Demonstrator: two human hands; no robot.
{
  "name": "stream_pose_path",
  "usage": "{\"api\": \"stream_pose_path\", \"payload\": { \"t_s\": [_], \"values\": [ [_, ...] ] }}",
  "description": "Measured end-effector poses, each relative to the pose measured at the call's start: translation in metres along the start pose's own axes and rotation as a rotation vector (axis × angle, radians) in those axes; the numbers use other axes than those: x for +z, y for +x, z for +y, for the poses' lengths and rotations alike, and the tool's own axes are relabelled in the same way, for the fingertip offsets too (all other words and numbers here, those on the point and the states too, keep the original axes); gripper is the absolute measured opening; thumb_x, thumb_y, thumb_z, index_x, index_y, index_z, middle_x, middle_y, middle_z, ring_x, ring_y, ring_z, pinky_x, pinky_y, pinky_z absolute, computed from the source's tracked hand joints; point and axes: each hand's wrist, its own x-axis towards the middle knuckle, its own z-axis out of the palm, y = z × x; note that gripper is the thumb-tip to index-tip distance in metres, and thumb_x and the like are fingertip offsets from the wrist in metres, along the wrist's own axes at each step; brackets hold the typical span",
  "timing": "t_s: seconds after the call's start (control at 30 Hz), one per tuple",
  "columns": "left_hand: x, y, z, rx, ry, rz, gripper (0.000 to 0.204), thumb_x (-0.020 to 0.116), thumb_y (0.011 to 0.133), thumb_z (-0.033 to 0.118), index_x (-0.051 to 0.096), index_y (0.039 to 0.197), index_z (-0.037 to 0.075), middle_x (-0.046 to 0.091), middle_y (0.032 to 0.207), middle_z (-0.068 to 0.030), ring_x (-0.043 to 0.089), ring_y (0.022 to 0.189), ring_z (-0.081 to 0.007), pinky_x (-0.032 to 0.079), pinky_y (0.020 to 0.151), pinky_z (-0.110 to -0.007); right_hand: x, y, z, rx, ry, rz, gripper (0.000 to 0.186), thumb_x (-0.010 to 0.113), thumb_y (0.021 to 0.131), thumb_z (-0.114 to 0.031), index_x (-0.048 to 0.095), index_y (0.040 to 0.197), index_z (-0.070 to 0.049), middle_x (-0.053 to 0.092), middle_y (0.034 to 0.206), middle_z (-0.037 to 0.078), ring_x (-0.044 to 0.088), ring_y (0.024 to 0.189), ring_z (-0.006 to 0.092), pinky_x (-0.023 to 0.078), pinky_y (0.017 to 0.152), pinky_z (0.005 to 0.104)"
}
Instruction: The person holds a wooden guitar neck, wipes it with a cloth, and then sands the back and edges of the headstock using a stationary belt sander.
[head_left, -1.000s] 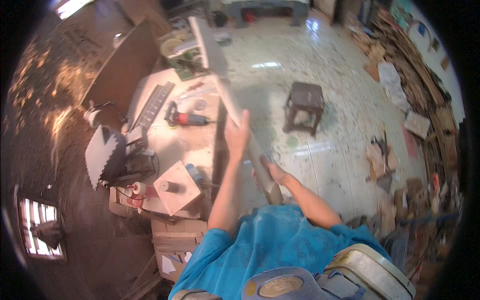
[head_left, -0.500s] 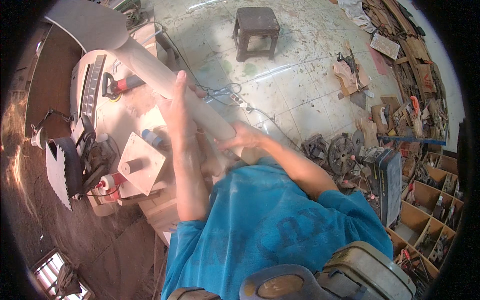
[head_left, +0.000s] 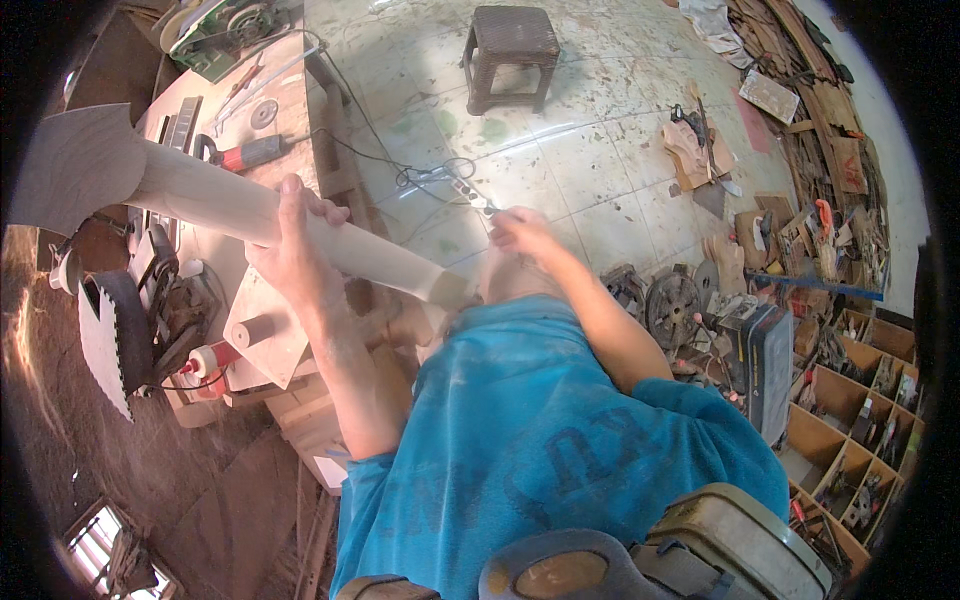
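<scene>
The pale wooden piece (head_left: 215, 200), a smooth shaft broadly flared at its left end, is held aslant.

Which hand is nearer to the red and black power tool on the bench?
Left. The left hand grips the wooden piece, slightly nearer the body than the power tool; the right hand is farther off to the right.

This is a woodworking workshop: a red-and-black power tool (head_left: 250, 153) on the pale wooden bench (head_left: 290, 106) left, brown timber scraps (head_left: 835, 140) far right, hand tools (head_left: 880, 435) in a compartmented wooden box (head_left: 836, 394) near right.
</scene>
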Motion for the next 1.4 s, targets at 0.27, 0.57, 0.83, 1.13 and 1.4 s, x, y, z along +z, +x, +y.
{"api": "stream_pose_path", "payload": {
  "t_s": [0.27, 0.57, 0.83, 1.13, 1.4],
  "values": [
    [0.002, 0.027, -0.064, -0.072, 0.419, -0.153, 0.027, 0.077, 0.093, 0.023, 0.066, 0.097, -0.001, 0.063, 0.068, -0.0045, 0.062, 0.056, -0.0142, 0.049, 0.052, -0.028, -0.081, 0.067, -0.029, 0.052, -0.079, 0.088, 0.035, 0.069, 0.097, -0.035, 0.067, 0.113, -0.003, 0.071, 0.101, 0.009, 0.069, 0.089, 0.0178, 0.057, 0.077, 0.0305],
    [0.055, 0.045, -0.220, -0.367, 1.038, -0.191, 0.043, 0.074, 0.093, 0.039, 0.065, 0.109, 0.000, 0.069, 0.081, -0.0153, 0.068, 0.076, -0.0245, 0.052, 0.068, -0.040, -0.154, 0.247, -0.036, 0.046, -0.573, -0.245, 0.029, 0.070, 0.096, -0.035, 0.070, 0.099, -0.006, 0.071, 0.086, 0.004, 0.064, 0.075, 0.0125, 0.053, 0.066, 0.0298],
    [0.118, 0.034, -0.321, -0.585, 1.479, -0.179, 0.058, 0.064, 0.095, 0.020, 0.043, 0.148, 0.005, 0.060, 0.103, -0.0344, 0.063, 0.091, -0.0521, 0.052, 0.076, -0.054, -0.181, 0.383, -0.024, -0.141, -0.912, -0.425, 0.029, 0.069, 0.091, -0.026, 0.068, 0.091, 0.003, 0.069, 0.083, 0.015, 0.064, 0.078, 0.0239, 0.050, 0.076, 0.0384],
    [0.102, 0.023, -0.420, -0.807, 1.522, -0.263, 0.078, 0.061, 0.086, 0.008, 0.030, 0.157, 0.006, 0.054, 0.111, -0.0336, 0.057, 0.098, -0.0520, 0.050, 0.088, -0.052, -0.176, 0.482, 0.115, -0.066, -1.233, -0.473, 0.030, 0.070, 0.087, -0.030, 0.070, 0.093, 0.000, 0.070, 0.091, 0.026, 0.068, 0.085, 0.0427, 0.053, 0.079, 0.0496],
    [0.038, -0.001, -0.489, -1.114, 1.397, -0.052, 0.068, 0.060, 0.096, 0.017, 0.029, 0.154, -0.002, 0.048, 0.138, -0.0374, 0.053, 0.123, -0.0543, 0.046, 0.103, -0.055, -0.118, 0.572, 0.204, 0.055, -1.354, -0.442, 0.043, 0.075, 0.087, -0.041, 0.071, 0.102, -0.001, 0.073, 0.099, 0.022, 0.070, 0.092, 0.0415, 0.055, 0.083, 0.0510]
  ]
}}
